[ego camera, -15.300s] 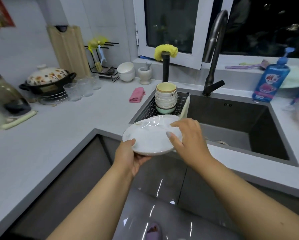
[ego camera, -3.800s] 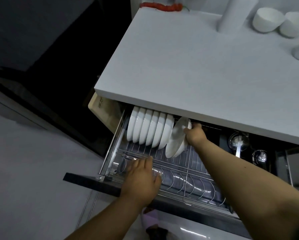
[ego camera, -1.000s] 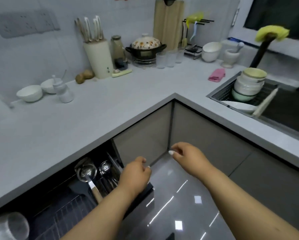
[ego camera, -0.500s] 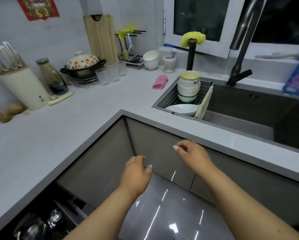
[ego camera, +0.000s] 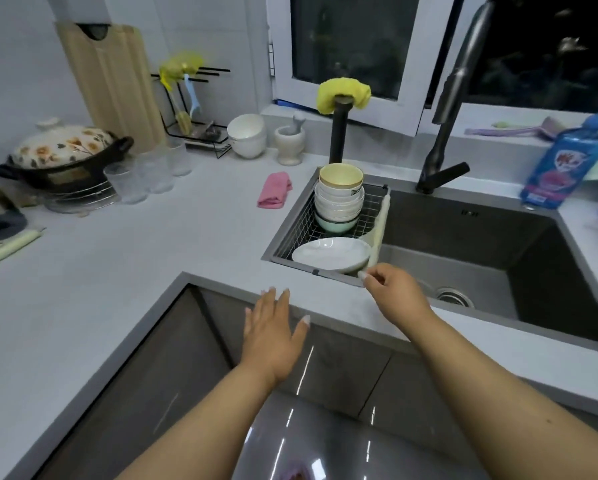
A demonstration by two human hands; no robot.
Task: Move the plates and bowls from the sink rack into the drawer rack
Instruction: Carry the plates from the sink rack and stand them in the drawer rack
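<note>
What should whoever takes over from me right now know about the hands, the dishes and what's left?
Left hand: open, empty, fingers straight, over the counter edge.
Right hand: empty, fingers loosely curled, at the near corner of the sink rack, close to the white plate.
In the rack: that plate lying flat at the front, and behind it a stack of bowls with a yellow one on top.
Drawer rack: out of view.
Left: plate and all the bowls go to the drawer rack.
</note>
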